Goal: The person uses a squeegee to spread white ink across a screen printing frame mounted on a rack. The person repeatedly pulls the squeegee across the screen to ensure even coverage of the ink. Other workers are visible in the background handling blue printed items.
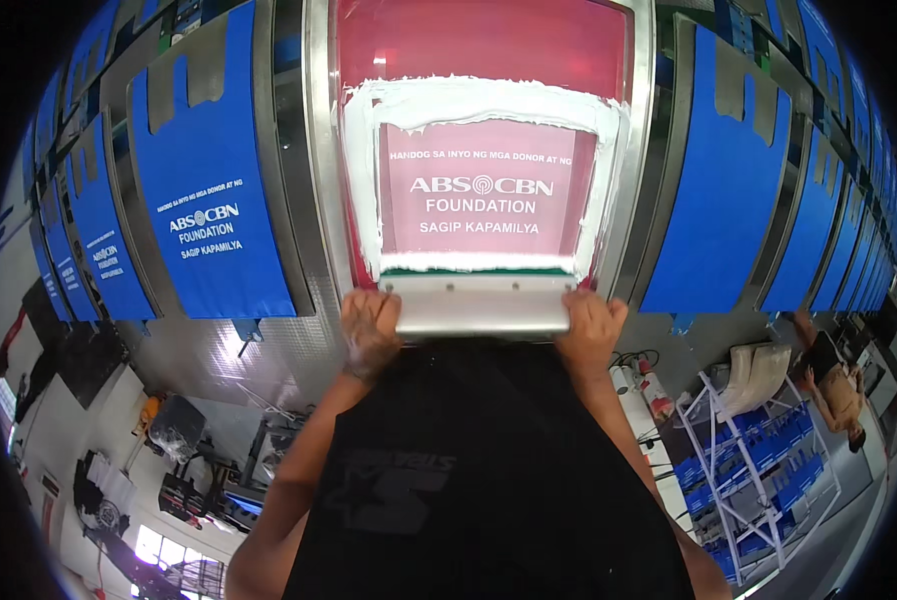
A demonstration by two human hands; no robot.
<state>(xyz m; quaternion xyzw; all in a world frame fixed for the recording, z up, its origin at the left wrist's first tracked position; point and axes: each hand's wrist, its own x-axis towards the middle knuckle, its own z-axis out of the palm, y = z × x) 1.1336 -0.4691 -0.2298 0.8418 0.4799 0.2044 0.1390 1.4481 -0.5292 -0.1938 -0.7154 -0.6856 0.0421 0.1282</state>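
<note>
A printing screen (484, 40) with red mesh in a metal frame lies in front of me. White ink (499, 92) rings a paler pink panel with white lettering in its middle. At the near end of the mesh is a squeegee (484, 308) with a broad silver metal holder and a dark green blade edge. My left hand (371, 328) is closed around its left end, and my right hand (591, 328) around its right end. The blade lies along the near line of ink. What lies under the screen is hidden.
Flat blue bags with cut-out handles lie on metal boards either side: a printed bag (209, 170) on the left, a plain-looking one (719, 180) on the right. Further right are a white rack (734, 470) holding blue pieces and another person (837, 395).
</note>
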